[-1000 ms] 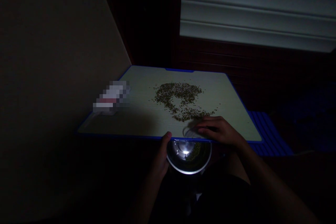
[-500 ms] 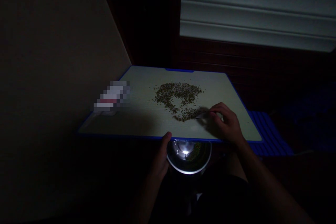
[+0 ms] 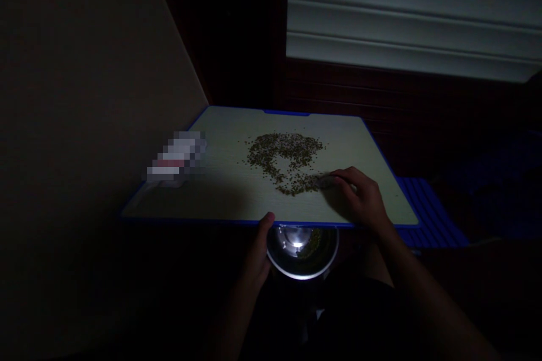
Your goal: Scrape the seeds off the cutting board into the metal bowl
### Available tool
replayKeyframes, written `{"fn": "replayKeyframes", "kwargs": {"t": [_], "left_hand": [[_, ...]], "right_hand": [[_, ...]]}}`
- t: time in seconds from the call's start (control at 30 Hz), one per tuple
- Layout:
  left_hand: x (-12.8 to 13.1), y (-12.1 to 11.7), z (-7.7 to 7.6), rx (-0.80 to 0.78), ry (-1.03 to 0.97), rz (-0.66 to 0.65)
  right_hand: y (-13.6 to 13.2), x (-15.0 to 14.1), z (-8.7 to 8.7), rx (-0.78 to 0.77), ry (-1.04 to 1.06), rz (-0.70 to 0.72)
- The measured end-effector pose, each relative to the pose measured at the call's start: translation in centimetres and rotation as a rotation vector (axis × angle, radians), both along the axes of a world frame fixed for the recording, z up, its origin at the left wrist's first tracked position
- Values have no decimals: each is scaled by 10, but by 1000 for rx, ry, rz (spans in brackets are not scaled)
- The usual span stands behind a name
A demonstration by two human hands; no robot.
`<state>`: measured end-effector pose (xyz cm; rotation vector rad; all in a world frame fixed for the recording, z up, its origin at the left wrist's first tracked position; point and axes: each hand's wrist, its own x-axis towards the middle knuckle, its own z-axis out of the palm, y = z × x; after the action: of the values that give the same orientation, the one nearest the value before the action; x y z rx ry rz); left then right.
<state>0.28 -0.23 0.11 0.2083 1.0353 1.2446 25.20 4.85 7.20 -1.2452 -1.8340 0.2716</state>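
Small dark grains or seeds lie in a loose ring on a pale board with a blue rim. My right hand is over the board's right part, pinching a small, thin greyish piece whose tip touches the grains; its exact kind is too dark to make out. At the board's front edge, my left hand is closed on the left side of a shiny metal bowl. Its thumb reaches up to the board's edge, while its other fingers are mostly hidden. More grains sit inside the bowl, on its right side.
A blurred-out white and red object rests at the board's left edge. Beyond the right edge lies blue striped cloth or matting. A wall rises on the left, and pale slats stand behind. The surroundings are very dark.
The right hand has moved slightly with its thin piece, which now appears turned and greyer at the edge of the grains. The left hand and bowl keep their places against the board.
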Motion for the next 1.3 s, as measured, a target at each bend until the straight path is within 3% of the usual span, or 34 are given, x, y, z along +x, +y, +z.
{"fn": "replayKeyframes", "kwargs": {"t": [0.13, 0.43, 0.67, 1.3], "left_hand": [[0, 1, 0, -51, -5, -9], [-1, -1, -4, -17, 2, -17], [0, 0, -2, -5, 33, 26], [1, 0, 6, -50, -15, -26]], "right_hand": [[0, -1, -1, -3, -65, 62], [0, -2, -1, -14, -37, 49], [-1, -2, -2, -48, -62, 61], [-5, -1, -4, -126, -23, 92]]}}
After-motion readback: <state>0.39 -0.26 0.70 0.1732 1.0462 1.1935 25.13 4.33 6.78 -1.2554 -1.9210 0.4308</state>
